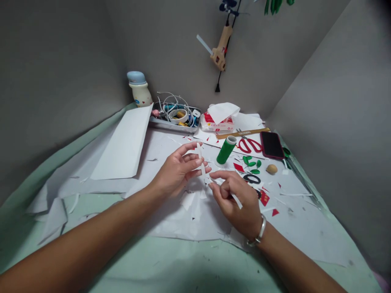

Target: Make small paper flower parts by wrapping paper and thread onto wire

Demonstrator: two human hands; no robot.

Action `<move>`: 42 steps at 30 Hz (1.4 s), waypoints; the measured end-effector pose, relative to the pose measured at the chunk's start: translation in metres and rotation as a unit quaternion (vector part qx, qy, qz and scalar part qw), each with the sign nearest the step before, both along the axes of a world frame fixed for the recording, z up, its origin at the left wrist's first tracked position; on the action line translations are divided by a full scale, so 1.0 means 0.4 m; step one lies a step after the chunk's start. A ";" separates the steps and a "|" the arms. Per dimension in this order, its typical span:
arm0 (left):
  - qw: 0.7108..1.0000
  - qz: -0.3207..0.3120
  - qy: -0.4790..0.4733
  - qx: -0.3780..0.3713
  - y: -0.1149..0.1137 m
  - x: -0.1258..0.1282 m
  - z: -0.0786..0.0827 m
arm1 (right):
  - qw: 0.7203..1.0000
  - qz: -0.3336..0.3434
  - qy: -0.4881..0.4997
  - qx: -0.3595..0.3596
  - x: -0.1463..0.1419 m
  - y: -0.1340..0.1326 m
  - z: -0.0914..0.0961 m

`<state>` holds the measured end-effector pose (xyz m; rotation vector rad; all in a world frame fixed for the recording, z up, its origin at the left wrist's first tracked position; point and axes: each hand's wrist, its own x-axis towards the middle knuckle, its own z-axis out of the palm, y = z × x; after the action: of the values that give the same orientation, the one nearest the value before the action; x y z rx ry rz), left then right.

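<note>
Over the middle of the table, my left hand [180,167] pinches a narrow white paper strip [200,154] between thumb and fingers; the strip stands nearly upright. My right hand [236,199], with a silver bangle at the wrist, is close to the strip's lower end. Its thumb and index fingertips are almost together, and what lies between them is too small to make out. A spool of green thread [226,150] stands upright just beyond the hands. Small white paper scraps [187,200] lie on the white sheet below.
Red-handled scissors [249,145], a phone [271,145], green leaf-shaped pieces [255,171] and a small tan ball [271,169] lie right. Behind are a metal tray [174,126], a tissue pack [216,122] and a bottle [141,91]. A glue gun [220,51] hangs on the wall.
</note>
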<state>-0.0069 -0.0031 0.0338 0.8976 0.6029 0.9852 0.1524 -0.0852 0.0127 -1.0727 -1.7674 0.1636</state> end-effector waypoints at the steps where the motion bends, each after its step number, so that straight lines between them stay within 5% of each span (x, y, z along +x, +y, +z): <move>1: 1.000 0.001 0.001 0.001 0.000 0.000 -0.001 | 1.000 -0.002 -0.006 0.003 -0.001 -0.001 0.000; 26: 0.998 0.032 -0.030 -0.044 -0.003 0.003 0.008 | 0.992 -0.030 -0.104 0.069 -0.023 -0.010 -0.031; 42: 0.995 0.057 -0.050 -0.069 -0.015 0.013 0.016 | 0.994 -0.035 -0.080 0.065 -0.027 -0.008 -0.038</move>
<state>-0.0016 -0.0090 0.0403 0.6927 0.6354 1.0713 0.1415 -0.0885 -0.0025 -1.0759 -1.8526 -0.0830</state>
